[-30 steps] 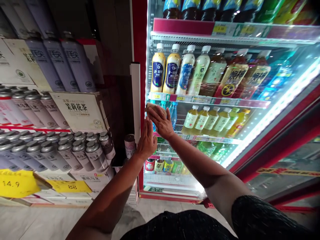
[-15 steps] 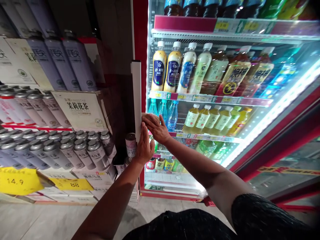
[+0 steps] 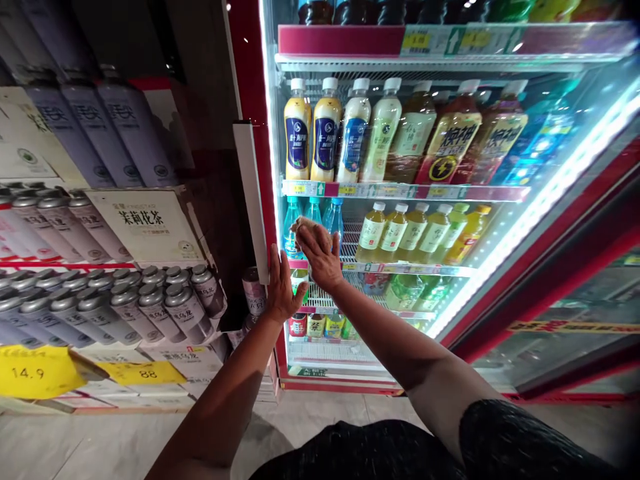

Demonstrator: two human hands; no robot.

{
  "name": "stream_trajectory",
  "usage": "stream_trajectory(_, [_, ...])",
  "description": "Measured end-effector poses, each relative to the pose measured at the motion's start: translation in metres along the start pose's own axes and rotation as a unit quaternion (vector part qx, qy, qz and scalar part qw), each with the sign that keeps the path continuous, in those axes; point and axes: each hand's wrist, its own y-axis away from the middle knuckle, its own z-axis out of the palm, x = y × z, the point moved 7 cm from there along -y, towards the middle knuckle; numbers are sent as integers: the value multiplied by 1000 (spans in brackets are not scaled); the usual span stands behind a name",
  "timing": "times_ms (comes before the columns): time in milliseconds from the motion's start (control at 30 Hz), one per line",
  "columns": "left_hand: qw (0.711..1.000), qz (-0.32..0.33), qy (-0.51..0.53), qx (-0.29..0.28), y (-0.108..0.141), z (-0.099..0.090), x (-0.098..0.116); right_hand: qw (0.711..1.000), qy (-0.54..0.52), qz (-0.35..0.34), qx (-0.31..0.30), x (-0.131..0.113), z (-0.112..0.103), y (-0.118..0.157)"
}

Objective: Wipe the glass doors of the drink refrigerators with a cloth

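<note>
My right hand [image 3: 326, 263] presses a crumpled brownish cloth [image 3: 302, 227] against the glass front of the lit drinks fridge, its fingers lying over the cloth. Part of the cloth is hidden under the palm. Lower and to the left, my left hand [image 3: 283, 290] rests with stretched fingers at the door's left edge, beside the pale vertical handle strip [image 3: 251, 193]; nothing shows in it. Behind the glass, near the cloth, stand blue bottles [image 3: 333, 220].
Fridge shelves hold rows of bottled drinks [image 3: 297, 137], with price strips along their edges. At the left, silver-topped cans [image 3: 187, 313] and cartons [image 3: 145, 223] are stacked, with yellow price signs [image 3: 43, 371] below. Another red-framed fridge door [image 3: 565, 353] stands at the right.
My right hand with the cloth has moved right across the glass, away from the handle strip and my left hand. The left hand stays by the door edge. The view has shifted slightly right.
</note>
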Motion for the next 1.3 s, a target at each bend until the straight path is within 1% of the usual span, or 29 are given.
stream_trajectory(33, [1000,0,-6,8,-6,3,0,1000,2,13,6,3,-3,-2])
stream_trajectory(100, [999,1,-23,22,-18,10,1,1000,5,3,-3,5,-3,0])
stream_trajectory(167, [999,-3,-41,25,-27,19,3,999,9,-21,-23,7,-1,11])
stream_trajectory(233, [998,-21,-53,13,-30,30,2,999,20,-26,-30,18,-3,26])
stream_trajectory(333, [997,-52,-64,-9,-29,45,1,999,43,20,-1,45,-16,37])
stream_trajectory(400, [995,-68,-75,-22,-27,53,0,996,52,62,23,61,-27,35])
stream_trajectory(467, [992,-83,-89,-26,-26,61,0,995,53,76,22,69,-32,32])
stream_trajectory(567, [987,-111,-109,-26,-25,69,2,998,47,27,-17,69,-27,39])
stream_trajectory(633, [983,-134,-121,-30,-25,72,5,998,47,-1,-35,72,-23,55])
stream_trajectory(667, [981,-143,-126,-32,-25,74,7,998,48,-2,-36,77,-24,63])
stream_trajectory(700, [980,-149,-129,-34,-25,75,9,998,51,7,-30,85,-26,69])
stream_trajectory(767, [979,-151,-134,-35,-27,78,17,997,60,49,-1,103,-35,77])
stream_trajectory(833, [980,-139,-139,-37,-32,82,27,992,71,101,33,121,-48,76])
stream_trajectory(900, [982,-119,-144,-40,-39,88,39,988,75,128,49,132,-57,72])
stream_trajectory(933, [982,-110,-144,-42,-43,92,46,988,75,127,48,133,-59,70])
stream_trajectory(1000, [984,-102,-139,-53,-48,102,56,992,69,102,31,134,-58,74])
stream_trajectory(1067, [983,-107,-133,-69,-51,113,63,995,66,74,13,135,-54,88])
stream_trajectory(1133, [980,-124,-129,-84,-50,122,66,995,68,71,6,145,-52,106])
stream_trajectory(1167, [978,-134,-129,-89,-49,125,65,994,71,85,9,154,-54,114])
stream_trajectory(1233, [974,-152,-135,-96,-48,130,64,987,77,138,32,177,-63,124])
stream_trajectory(1300, [971,-162,-145,-100,-47,133,63,974,77,200,68,199,-76,126])
